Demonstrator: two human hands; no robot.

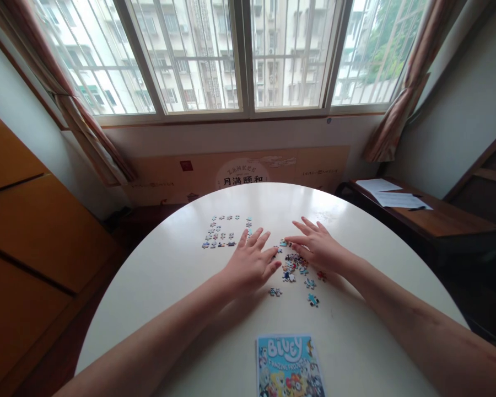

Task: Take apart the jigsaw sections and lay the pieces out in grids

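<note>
A loose heap of small jigsaw pieces [294,262] lies on the white round table [157,286] between my hands. My left hand [253,261] is open with fingers spread, palm down, at the heap's left side. My right hand [317,242] is open too, at its upper right, its fingertips close to a blue and yellow piece [284,242]. Single pieces lie nearer me, among them a light blue piece [313,300] and a greyish piece [275,292]. Beyond my left hand, rows of spaced-out pieces [222,244] form a rough rectangle, partly hidden by my fingers.
A blue picture card marked "Bluey" [289,366] lies at the near side of the table. Past the far edge stands a printed beige panel [169,176] beneath the window. To the right, a brown side table [450,218] bears paper sheets [400,199] and pens.
</note>
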